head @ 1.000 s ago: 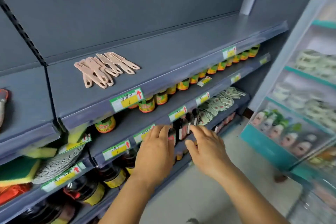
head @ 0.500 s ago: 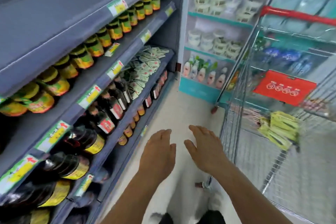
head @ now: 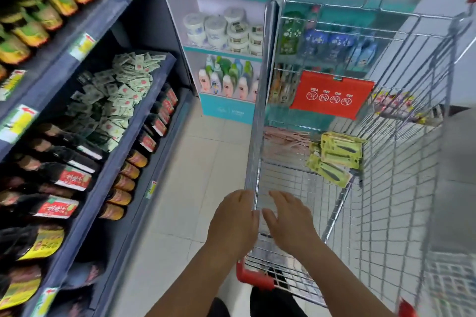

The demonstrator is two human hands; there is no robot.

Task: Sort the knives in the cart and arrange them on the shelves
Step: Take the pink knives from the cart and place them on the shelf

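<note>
A wire shopping cart (head: 260, 121) with red trim stands to my right. Inside it lie yellow-green carded knives (head: 337, 156) against the far right part of the basket, and pale pink loose knives (head: 282, 136) behind them. My left hand (head: 233, 221) and my right hand (head: 289, 221) hover side by side, palms down, fingers apart, over the cart's near left corner. Both hands hold nothing. The knife packs are well ahead of the hands.
Grey shelves (head: 134, 152) at my left carry dark sauce bottles (head: 61, 177), sachets (head: 116, 95) and jars (head: 33, 20). A white-and-teal display (head: 224, 41) of tubs and bottles stands ahead. A red flap (head: 332, 95) hangs in the cart. Pale floor tiles (head: 180, 188) run between shelf and cart.
My view has swung from the upper shelf with pink knives down and right to the cart. Both empty hands moved away from the shelf to above the cart's corner.
</note>
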